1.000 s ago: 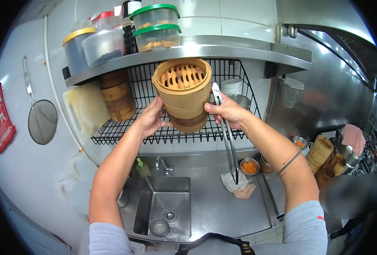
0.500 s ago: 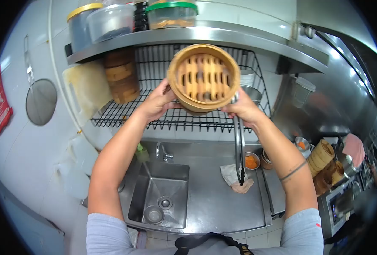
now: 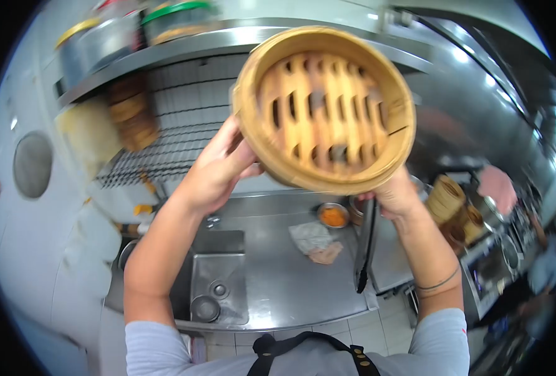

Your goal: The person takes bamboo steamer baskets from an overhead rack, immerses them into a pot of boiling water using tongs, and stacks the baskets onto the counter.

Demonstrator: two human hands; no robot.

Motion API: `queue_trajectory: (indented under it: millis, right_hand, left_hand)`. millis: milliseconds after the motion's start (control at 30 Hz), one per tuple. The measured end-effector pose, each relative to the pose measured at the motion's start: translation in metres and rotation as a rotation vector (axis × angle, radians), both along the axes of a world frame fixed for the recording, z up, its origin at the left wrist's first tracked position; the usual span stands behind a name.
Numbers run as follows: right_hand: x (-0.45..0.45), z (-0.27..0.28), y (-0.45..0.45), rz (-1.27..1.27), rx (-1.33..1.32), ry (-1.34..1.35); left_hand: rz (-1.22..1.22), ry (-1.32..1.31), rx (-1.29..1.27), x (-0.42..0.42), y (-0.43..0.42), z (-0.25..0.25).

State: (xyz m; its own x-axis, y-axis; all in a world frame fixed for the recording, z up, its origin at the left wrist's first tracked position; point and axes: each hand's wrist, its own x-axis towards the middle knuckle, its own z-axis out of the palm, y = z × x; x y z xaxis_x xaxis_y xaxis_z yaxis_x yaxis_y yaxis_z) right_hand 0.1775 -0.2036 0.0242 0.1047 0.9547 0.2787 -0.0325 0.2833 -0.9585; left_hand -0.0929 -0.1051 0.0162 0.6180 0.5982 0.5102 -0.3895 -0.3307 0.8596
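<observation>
A round bamboo steamer (image 3: 328,119) with a slatted base is held up in front of me, tilted so its inside faces me. Nothing lies on the slats. My left hand (image 3: 218,166) grips its left side, thumb and fingers on the wall. Behind its lower right edge, my right hand (image 3: 394,193) supports the other side, with its fingers partly hidden. That same hand also holds metal tongs (image 3: 367,247) with dark tips, hanging down over the counter.
Below lie a steel counter (image 3: 290,285) and a sink (image 3: 234,263). Crumpled cloths (image 3: 312,238) are near a bowl of orange food (image 3: 333,217). Behind are a wire rack (image 3: 184,119) and a shelf (image 3: 228,41). At right stand stacked steamers (image 3: 444,199) and another person (image 3: 547,263).
The steamer has come closer to me and shifted right, away from the rack, with both hands still on it. My view has turned right, and the tongs moved along with my right hand.
</observation>
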Motion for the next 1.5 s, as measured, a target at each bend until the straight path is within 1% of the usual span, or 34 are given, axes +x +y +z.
queue_trajectory:
  millis: [67, 100, 133, 200, 267, 300, 333, 367, 400, 433, 467, 500, 533, 567, 600, 633, 667, 700, 733, 800, 833, 867, 900, 933, 967, 1033, 1067, 1133, 1200, 1300, 1367, 1400, 1500]
  right_hand:
    - [0.029, -0.012, -0.038, -0.027, 0.000, -0.074]
    - [0.045, -0.022, -0.058, -0.062, 0.006, -0.064]
    - [0.063, -0.033, -0.079, -0.089, -0.028, -0.063]
    - [0.095, -0.057, -0.123, -0.119, -0.072, -0.062]
    - [0.130, -0.081, -0.170, -0.202, -0.218, -0.030]
    - [0.152, -0.099, -0.193, -0.207, -0.222, -0.036]
    - [0.175, -0.118, -0.216, -0.274, -0.255, -0.024]
    - [0.197, -0.133, -0.240, -0.340, -0.291, -0.009]
    - [0.216, -0.143, -0.266, -0.345, -0.300, -0.008]
    - [0.233, -0.151, -0.291, -0.384, -0.304, 0.062]
    - [0.249, -0.160, -0.314, -0.423, -0.307, 0.136]
    - [0.262, -0.166, -0.338, -0.430, -0.316, 0.145]
    - [0.273, -0.167, -0.362, -0.512, -0.293, 0.140]
    - [0.283, -0.168, -0.385, -0.591, -0.270, 0.132]
    - [0.294, -0.171, -0.406, -0.592, -0.278, 0.137]
    - [0.305, -0.174, -0.427, -0.648, -0.254, 0.143]
    - [0.315, -0.174, -0.442, -0.705, -0.228, 0.148]
    - [0.326, -0.173, -0.454, -0.708, -0.233, 0.152]
    - [0.336, -0.172, -0.468, -0.738, -0.210, 0.133]
    - [0.355, -0.172, -0.493, -0.802, -0.213, 0.111]
    - [0.369, -0.171, -0.502, -0.847, -0.244, 0.115]
    - [0.380, -0.170, -0.510, -0.883, -0.192, 0.132]
    - [0.394, -0.170, -0.516, -0.924, -0.178, 0.179]
    - [0.412, -0.166, -0.524, -0.944, -0.200, 0.126]
    - [0.435, -0.166, -0.530, -0.932, -0.155, 0.145]
    - [0.483, -0.153, -0.535, -1.007, -0.158, 0.072]
    - [0.507, -0.145, -0.536, -1.024, -0.108, 0.009]
    - [0.566, -0.140, -0.541, -1.019, -0.035, -0.092]
    - [0.620, -0.136, -0.543, -1.095, -0.015, -0.067]
    - [0.685, -0.131, -0.542, -1.137, 0.015, -0.100]
    - [0.732, -0.144, -0.545, -1.160, 0.111, -0.060]
    - [0.750, -0.149, -0.547, -1.141, 0.114, -0.033]
    - [0.791, -0.174, -0.545, -1.188, 0.091, 0.046]
  left_hand:
    - [-0.108, 0.034, -0.044, 0.028, -0.017, -0.026]
    - [-0.102, -0.011, -0.038, 0.052, -0.045, -0.028]
    - [-0.117, -0.001, -0.103, 0.070, -0.063, -0.040]
    - [-0.180, 0.014, -0.104, 0.113, -0.086, -0.077]
    - [-0.254, 0.127, -0.165, 0.157, -0.106, -0.113]
    - [-0.316, 0.173, -0.197, 0.182, -0.119, -0.132]
    - [-0.321, 0.167, -0.198, 0.209, -0.136, -0.144]
    - [-0.391, 0.142, -0.276, 0.236, -0.156, -0.155]
    - [-0.460, 0.121, -0.360, 0.263, -0.175, -0.165]
    - [-0.466, 0.124, -0.371, 0.288, -0.191, -0.171]
    - [-0.531, 0.154, -0.392, 0.312, -0.207, -0.177]
    - [-0.597, 0.186, -0.413, 0.336, -0.223, -0.182]
    - [-0.601, 0.193, -0.420, 0.360, -0.239, -0.188]
    - [-0.660, 0.189, -0.432, 0.384, -0.255, -0.193]
    - [-0.718, 0.183, -0.444, 0.405, -0.270, -0.195]
    - [-0.718, 0.186, -0.451, 0.426, -0.284, -0.195]
    - [-0.781, 0.202, -0.448, 0.446, -0.296, -0.193]
    - [-0.846, 0.219, -0.445, 0.462, -0.305, -0.191]
    - [-0.855, 0.224, -0.454, 0.475, -0.312, -0.188]
    - [-0.892, 0.335, -0.412, 0.514, -0.331, -0.184]
    - [-0.913, 0.358, -0.364, 0.541, -0.332, -0.198]
    - [-0.915, 0.337, -0.378, 0.565, -0.339, -0.203]
    - [-0.894, 0.350, -0.390, 0.597, -0.339, -0.219]
    - [-0.936, 0.308, -0.344, 0.614, -0.346, -0.197]
    - [-0.904, 0.336, -0.336, 0.639, -0.350, -0.186]
    - [-1.012, 0.255, -0.303, 0.691, -0.362, -0.155]
    - [-0.951, 0.250, -0.253, 0.727, -0.367, -0.153]
    - [-1.009, 0.194, -0.235, 0.798, -0.370, -0.148]
    - [-1.024, 0.149, -0.234, 0.859, -0.380, -0.138]
    - [-1.074, 0.110, -0.271, 0.953, -0.386, -0.145]
    - [-1.070, 0.141, -0.323, 1.002, -0.393, -0.146]
    - [-1.090, 0.146, -0.317, 1.022, -0.397, -0.147]
    - [-1.040, 0.177, -0.310, 1.070, -0.408, -0.155]
